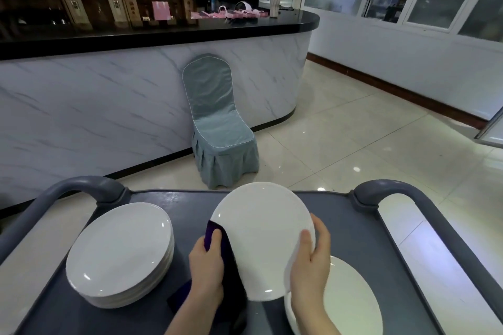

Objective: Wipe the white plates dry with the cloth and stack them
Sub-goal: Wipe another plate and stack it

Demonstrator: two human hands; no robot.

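I hold one white plate (261,236) tilted up above the grey cart (190,207). My right hand (310,255) grips its right rim, thumb on the face and fingers behind. My left hand (208,261) holds a dark purple cloth (220,250) against the plate's left edge, and the cloth hangs down below the plate. A stack of several white plates (119,255) sits on the cart's left side. Another white plate (351,299) lies on the cart at the lower right, partly hidden by my right forearm.
The cart has raised grey handles at the left (81,185) and right (392,190). Beyond it stands a chair in a grey-blue cover (217,128) against a marble-fronted counter (109,106) with a black top. Shiny tiled floor (367,149) lies to the right.
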